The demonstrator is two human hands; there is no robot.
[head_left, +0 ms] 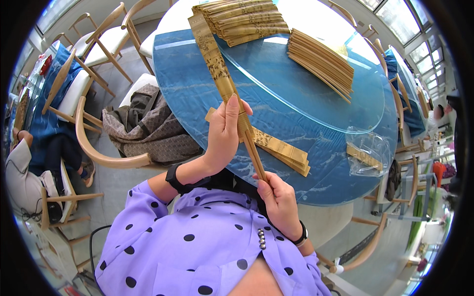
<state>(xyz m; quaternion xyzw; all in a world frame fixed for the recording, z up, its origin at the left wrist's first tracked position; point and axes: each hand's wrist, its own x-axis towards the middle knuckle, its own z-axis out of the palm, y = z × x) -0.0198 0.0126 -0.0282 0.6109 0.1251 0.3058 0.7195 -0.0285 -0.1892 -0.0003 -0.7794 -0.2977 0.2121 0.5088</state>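
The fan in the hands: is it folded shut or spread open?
Folded shut. The fan shows as one narrow stacked strip, its ribs together, gripped mid-length by the left hand and at the handle end by the right hand.

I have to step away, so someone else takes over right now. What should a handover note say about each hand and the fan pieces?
Left hand: gripping the middle of a closed bamboo folding fan, held upright.
Right hand: pinching the fan's lower end.
On the blue table: two fan stacks on the glass turntable and; a small pile of bamboo pieces by the hands; a clear plastic bag to the right.
Done or left: cannot tell; one fan is in hand.
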